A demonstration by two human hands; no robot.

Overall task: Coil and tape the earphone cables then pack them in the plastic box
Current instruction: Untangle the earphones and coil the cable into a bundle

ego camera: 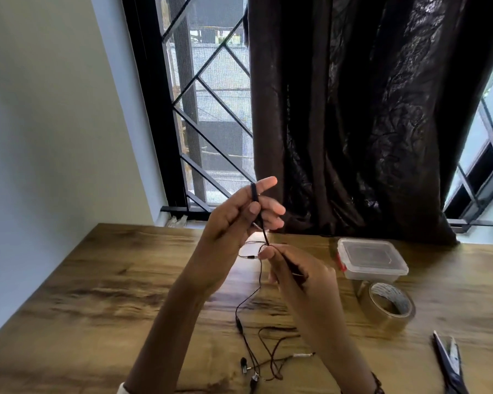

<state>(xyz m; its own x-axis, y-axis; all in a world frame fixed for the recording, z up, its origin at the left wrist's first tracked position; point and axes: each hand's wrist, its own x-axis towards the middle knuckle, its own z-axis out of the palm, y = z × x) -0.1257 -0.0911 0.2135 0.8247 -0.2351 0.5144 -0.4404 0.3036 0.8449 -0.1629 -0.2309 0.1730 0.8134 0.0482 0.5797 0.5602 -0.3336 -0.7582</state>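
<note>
Left hand (239, 220), right hand (293, 268) pinching

On the table (97, 294), the plastic box (372, 263) sits far right, the tape roll (389, 307) just before it, scissors (448, 365) nearer still; earphone cables (256, 345) lie centre.

**Hands wound a cable above the desk**

The left hand (239, 220) held black cable loops (254, 191) on raised fingers; the right hand (293, 268) pinched the thin black earphone cable (258, 288). A clear plastic box (370, 263), brown tape roll (390, 305) and scissors (450, 365) lay on the wooden table (97, 294).
</note>
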